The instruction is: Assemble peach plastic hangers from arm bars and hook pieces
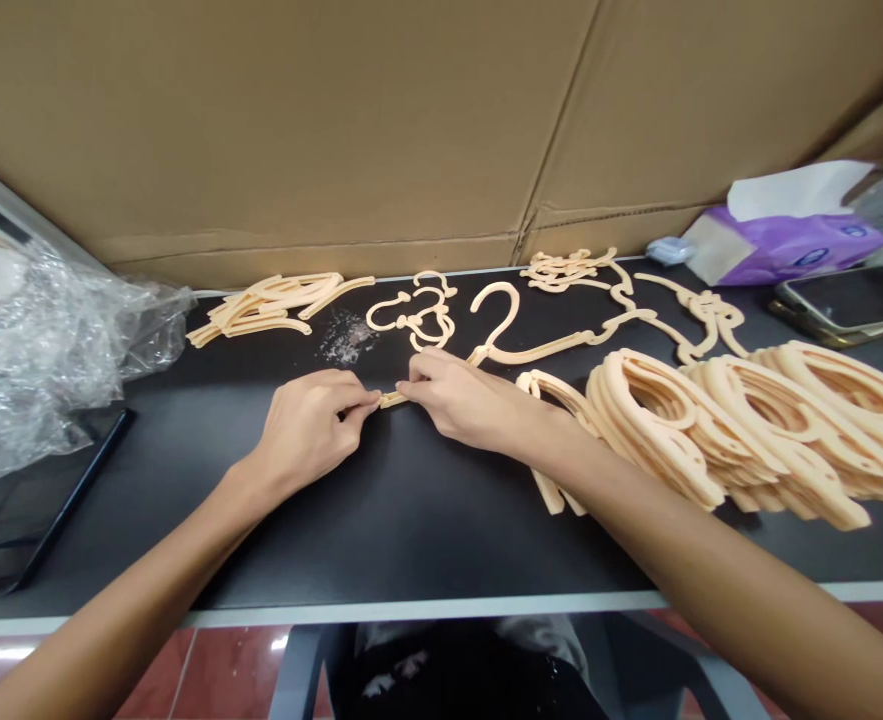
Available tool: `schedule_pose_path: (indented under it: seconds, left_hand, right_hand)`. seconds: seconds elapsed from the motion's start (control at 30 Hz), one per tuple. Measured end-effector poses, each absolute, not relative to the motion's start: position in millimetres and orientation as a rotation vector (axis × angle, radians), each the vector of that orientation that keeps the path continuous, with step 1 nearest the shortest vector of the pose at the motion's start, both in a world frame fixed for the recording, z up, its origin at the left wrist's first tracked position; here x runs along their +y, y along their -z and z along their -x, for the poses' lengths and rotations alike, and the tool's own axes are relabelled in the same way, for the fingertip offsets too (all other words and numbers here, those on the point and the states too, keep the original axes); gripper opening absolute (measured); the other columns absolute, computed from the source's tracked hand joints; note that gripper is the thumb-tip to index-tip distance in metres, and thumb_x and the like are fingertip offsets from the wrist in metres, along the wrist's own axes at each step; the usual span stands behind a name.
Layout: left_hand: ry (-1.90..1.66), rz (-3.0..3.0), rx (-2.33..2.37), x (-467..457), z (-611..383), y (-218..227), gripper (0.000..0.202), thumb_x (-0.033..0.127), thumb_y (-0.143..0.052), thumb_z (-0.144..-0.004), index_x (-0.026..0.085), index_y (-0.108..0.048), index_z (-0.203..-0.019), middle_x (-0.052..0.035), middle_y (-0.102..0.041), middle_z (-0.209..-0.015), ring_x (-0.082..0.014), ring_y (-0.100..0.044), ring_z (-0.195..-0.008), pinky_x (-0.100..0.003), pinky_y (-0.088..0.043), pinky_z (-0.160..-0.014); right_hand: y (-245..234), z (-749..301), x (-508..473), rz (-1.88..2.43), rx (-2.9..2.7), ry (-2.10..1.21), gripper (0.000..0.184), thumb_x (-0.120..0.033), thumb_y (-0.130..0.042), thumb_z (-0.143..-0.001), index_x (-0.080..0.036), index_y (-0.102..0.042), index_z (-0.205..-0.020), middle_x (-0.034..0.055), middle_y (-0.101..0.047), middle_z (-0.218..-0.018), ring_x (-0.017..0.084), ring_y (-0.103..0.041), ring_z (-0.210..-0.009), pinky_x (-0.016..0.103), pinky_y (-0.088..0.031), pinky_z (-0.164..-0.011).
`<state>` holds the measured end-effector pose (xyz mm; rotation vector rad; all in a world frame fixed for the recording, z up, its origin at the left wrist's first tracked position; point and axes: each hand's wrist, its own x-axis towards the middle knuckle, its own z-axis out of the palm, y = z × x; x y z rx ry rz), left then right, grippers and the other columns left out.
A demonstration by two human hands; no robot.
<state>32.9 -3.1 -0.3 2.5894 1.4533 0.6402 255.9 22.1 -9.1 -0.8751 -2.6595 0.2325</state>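
Observation:
A cream plastic clothes hanger (538,352) lies in front of me on the black table, its hook pointing away from me. Its left arm runs beneath my right hand (467,400), whose thumb and fingers are pinched on it. My left hand (317,425) pinches the tip of that same arm, fingers closed. Just beyond my hands are several loose hook pieces (427,318). A pile of long thin hanger parts (268,305) sits at the back left. Under and beside my right forearm are stacks of cream hanger pieces (651,420).
More small parts (568,268) lie at the back, near connected pieces (711,315). A purple tissue pack (801,245) and a phone (853,300) are on the right. Clear plastic wrap (43,340) covers part of a dark tablet-like device (43,510). Cardboard (298,130) stands behind the table.

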Motion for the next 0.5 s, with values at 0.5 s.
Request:
schedule_pose_path:
  seconds: [0.5]
  left_hand:
    - [-0.621,-2.205,1.366,1,-33,-8,0.018,0.026,-0.064,-0.088,0.02,-0.08,-0.081,0.001,-0.07,-0.075,-0.0106,-0.059,-0.061,-0.023,-0.042,-0.057]
  right_hand:
    - [2,-257,21,0.85,-2.685,-0.279,0.036,0.001,-0.041,-0.091,-0.01,-0.075,-0.097,0.0119,-0.058,-0.095,0.019,-0.048,-0.087,0.03,-0.041,-0.072]
